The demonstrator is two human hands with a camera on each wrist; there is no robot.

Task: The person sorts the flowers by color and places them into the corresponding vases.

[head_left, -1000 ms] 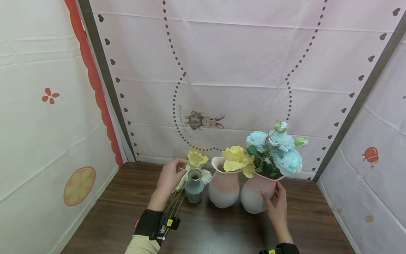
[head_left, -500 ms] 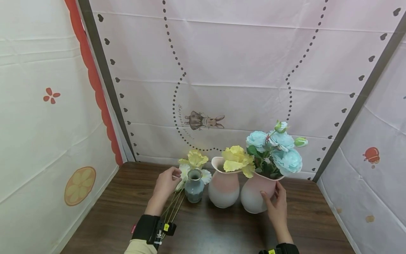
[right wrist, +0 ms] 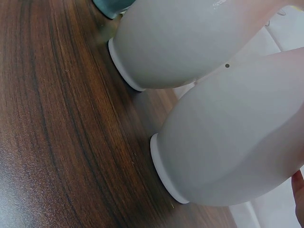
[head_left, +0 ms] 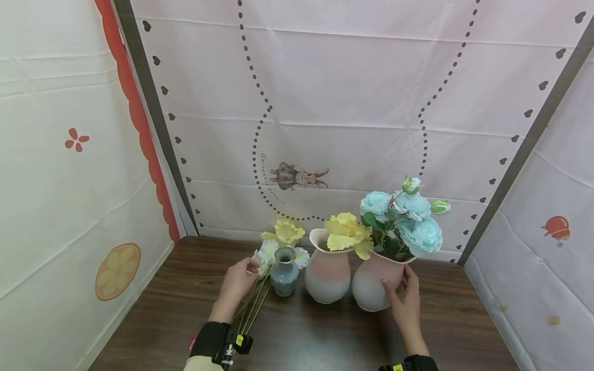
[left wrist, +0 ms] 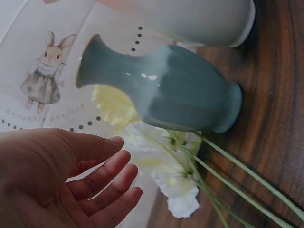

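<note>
My left hand (head_left: 236,284) is beside the white flowers (head_left: 266,253), left of a small blue-grey vase (head_left: 284,278). In the left wrist view its fingers are relaxed, with nothing between them. The long stems (left wrist: 247,168) run past the vase's base over the wood. My right hand (head_left: 406,304) holds the right-hand pink and white vase (head_left: 371,288), thumb in front and fingers along its right side. Light blue flowers (head_left: 413,221) fill that vase. In the right wrist view only a sliver of the hand shows behind the vase (right wrist: 237,137).
A second pink and white vase (head_left: 327,278) stands in the middle, with a yellow flower (head_left: 348,233) at its mouth. Another yellow flower (head_left: 285,232) lies behind the blue-grey vase. A printed cloth (head_left: 343,93) hangs behind the wooden table (head_left: 325,340).
My left hand has drawn back leftward and toward me, away from the yellow flower, uncovering more of the white flowers. My right hand and the vases have stayed put.
</note>
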